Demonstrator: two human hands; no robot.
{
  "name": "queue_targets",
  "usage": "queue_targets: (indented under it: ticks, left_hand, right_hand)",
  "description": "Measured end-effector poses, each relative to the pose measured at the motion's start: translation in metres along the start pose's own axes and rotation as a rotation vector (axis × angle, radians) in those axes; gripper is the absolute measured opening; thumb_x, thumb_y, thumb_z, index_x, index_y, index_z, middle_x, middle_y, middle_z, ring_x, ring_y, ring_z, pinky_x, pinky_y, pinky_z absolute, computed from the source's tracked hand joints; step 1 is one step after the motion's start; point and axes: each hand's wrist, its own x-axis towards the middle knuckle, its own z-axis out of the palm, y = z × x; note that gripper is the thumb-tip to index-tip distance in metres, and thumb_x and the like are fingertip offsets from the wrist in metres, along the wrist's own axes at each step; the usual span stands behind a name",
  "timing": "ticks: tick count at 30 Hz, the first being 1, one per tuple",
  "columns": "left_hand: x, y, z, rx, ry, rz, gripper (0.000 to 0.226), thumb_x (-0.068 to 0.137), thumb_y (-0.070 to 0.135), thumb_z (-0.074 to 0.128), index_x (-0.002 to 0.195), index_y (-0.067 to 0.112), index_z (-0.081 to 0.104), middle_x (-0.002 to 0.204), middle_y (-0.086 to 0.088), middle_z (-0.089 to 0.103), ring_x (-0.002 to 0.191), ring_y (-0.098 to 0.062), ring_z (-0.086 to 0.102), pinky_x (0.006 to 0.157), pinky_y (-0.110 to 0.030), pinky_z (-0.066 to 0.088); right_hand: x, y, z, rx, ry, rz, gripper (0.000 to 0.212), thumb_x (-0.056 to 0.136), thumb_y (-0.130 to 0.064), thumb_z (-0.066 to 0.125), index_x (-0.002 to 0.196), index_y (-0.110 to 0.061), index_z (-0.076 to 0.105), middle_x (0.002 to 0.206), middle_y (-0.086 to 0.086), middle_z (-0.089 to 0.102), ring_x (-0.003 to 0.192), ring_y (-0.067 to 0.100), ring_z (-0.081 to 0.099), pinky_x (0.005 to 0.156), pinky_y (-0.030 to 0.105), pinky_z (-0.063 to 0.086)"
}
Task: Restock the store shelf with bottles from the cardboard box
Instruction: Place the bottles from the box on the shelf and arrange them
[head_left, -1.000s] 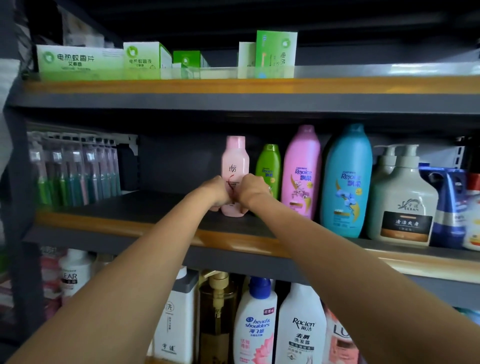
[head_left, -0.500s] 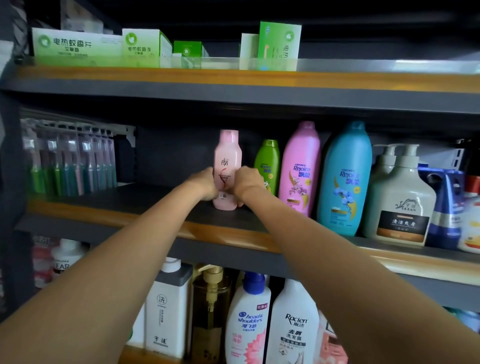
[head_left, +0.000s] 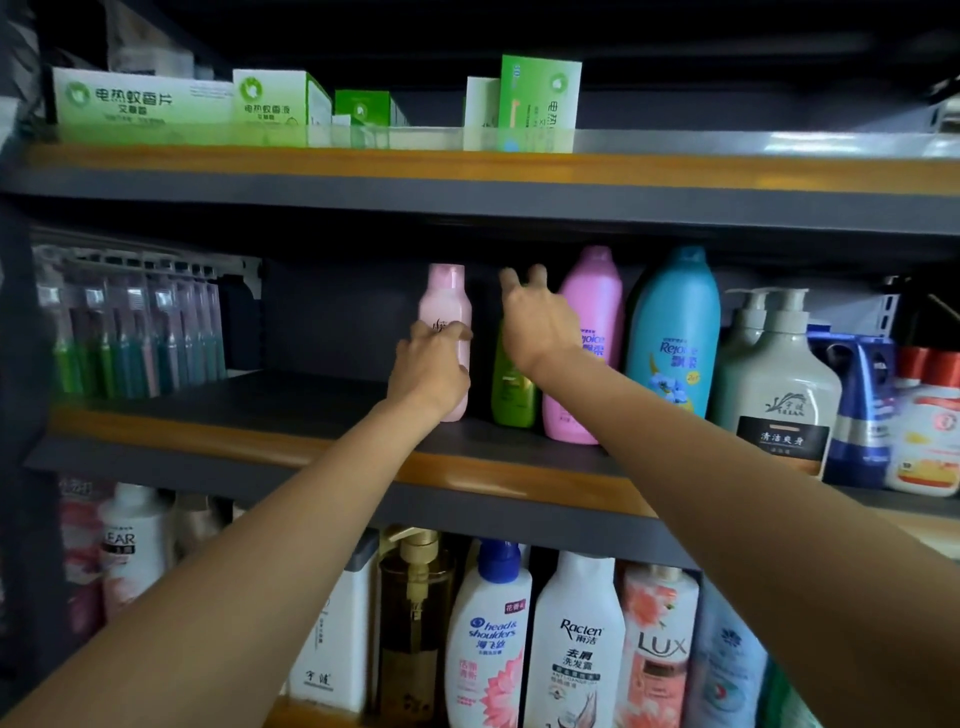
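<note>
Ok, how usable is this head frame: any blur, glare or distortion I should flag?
Head view: the left hand and right hand are motion-smeared, and so is the pale pink bottle; the upper shelf edge bows from the wide lens; glare whitens the clear strip at top right; corners fall off dark; lower labels stay readable.

Both bare forearms reach forward and up from the lower corners, converging toward the middle. The left hand (head_left: 428, 371) is seen from the back, its fingers (head_left: 451, 330) bent forward with the tips against a bottle (head_left: 448, 306); whether they grip it cannot be told. The right hand (head_left: 535, 325) is raised higher, wrist bent, its fingers (head_left: 511, 283) spread and pointing upward, holding nothing.
</note>
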Motion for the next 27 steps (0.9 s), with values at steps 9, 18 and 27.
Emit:
queue_targets:
  ticks: [9, 18, 27]
  left_hand:
    - [0.000, 0.004, -0.003, 0.023, 0.067, 0.062, 0.045, 0.090, 0.009, 0.047, 0.133, 0.024, 0.046, 0.133, -0.012, 0.037, 0.120, -0.033, 0.038, 0.096, -0.038, 0.041]
    - [-0.001, -0.002, -0.004, -0.013, 0.042, 0.080, 0.046, 0.090, 0.008, 0.046, 0.133, 0.023, 0.046, 0.131, -0.012, 0.038, 0.118, -0.033, 0.039, 0.094, -0.039, 0.043]
    - [-0.001, -0.002, -0.003, 0.000, -0.028, 0.047, 0.049, 0.091, 0.009, 0.045, 0.138, 0.023, 0.039, 0.137, -0.012, 0.033, 0.122, -0.035, 0.035, 0.095, -0.039, 0.040]
  right_hand:
    - [0.026, -0.005, 0.012, -0.091, -0.113, 0.096, 0.058, 0.098, -0.015, 0.038, 0.150, -0.011, 0.013, 0.153, 0.024, 0.009, 0.121, 0.036, 0.052, 0.091, 0.039, 0.046]
    - [0.035, -0.013, 0.021, -0.015, -0.046, 0.166, 0.043, 0.095, -0.013, 0.045, 0.136, -0.005, 0.034, 0.142, 0.017, 0.032, 0.120, 0.033, 0.053, 0.091, 0.038, 0.046]
    - [0.033, -0.012, 0.020, 0.008, -0.047, 0.207, 0.043, 0.092, -0.011, 0.050, 0.134, -0.010, 0.039, 0.137, 0.023, 0.030, 0.116, 0.033, 0.054, 0.085, 0.035, 0.050]
